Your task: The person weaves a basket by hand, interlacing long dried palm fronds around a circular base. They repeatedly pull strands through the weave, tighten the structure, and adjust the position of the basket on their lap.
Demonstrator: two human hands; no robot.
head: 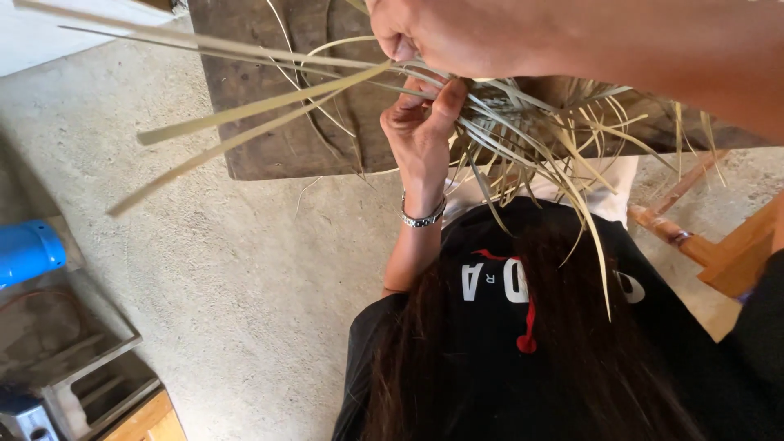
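A bundle of pale green-yellow leaf strips (523, 139) fans out in front of my chest, with long strips (245, 110) sticking out to the left. My left hand (420, 135), with a beaded bracelet on its wrist, grips the strips from below where they meet. My right hand (433, 37) reaches in from the upper right, close to the camera, and pinches the same strips from above. The two hands nearly touch. My long dark hair and black shirt (531, 351) fill the lower part of the view.
A dark, worn wooden board (269, 131) lies on the concrete floor (245, 269) beyond my hands. A wooden frame (719, 253) stands at the right. A blue cylinder (28, 251) and grey metal trays (73, 359) sit at the lower left.
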